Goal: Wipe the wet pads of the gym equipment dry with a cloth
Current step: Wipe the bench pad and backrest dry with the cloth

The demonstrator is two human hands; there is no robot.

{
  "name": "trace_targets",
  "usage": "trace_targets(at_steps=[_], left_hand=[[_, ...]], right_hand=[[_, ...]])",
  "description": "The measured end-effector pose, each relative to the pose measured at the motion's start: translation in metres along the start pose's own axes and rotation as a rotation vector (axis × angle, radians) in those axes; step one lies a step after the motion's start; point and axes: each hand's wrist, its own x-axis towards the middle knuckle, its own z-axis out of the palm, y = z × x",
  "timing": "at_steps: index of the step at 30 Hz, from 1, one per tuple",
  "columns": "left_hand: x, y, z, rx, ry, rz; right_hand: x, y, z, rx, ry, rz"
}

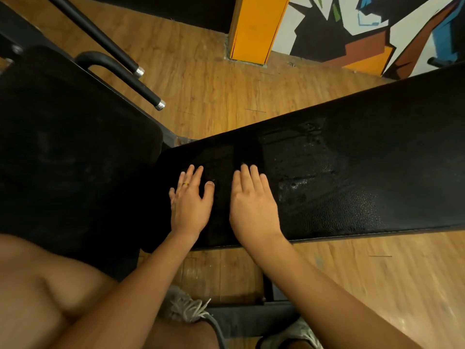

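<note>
A long black bench pad [377,159] runs from the centre to the right, with water droplets and wet streaks [309,157] on its leather. At its near-left end lies a smoother, darker patch [221,157] that may be a black cloth; I cannot tell it apart from the pad for certain. My left hand [191,200] and my right hand [254,202] press flat on that patch side by side, fingers straight. A second black pad [63,147] sits to the left, its surface dull.
Two black bars with silver end caps [159,105] slant over the left pad. An orange pillar [256,26] and a painted wall [364,28] stand beyond the wooden floor [214,91]. The bench's dark frame [251,318] lies under my arms, near my knees.
</note>
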Motion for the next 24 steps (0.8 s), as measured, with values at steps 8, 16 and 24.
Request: trace_targets(at_steps=[8,16,24], left_hand=[[0.0,-0.001,0.001,0.004,0.003,0.002],[0.0,-0.001,0.002,0.01,0.011,0.004],[-0.001,0.0,0.0,-0.006,0.002,0.004]], right_hand=[[0.015,-0.006,-0.002,-0.028,0.004,0.042],[-0.038,0.0,0.002,-0.03,0.008,-0.028],[0.022,-0.008,-0.004,-0.066,-0.021,0.042]])
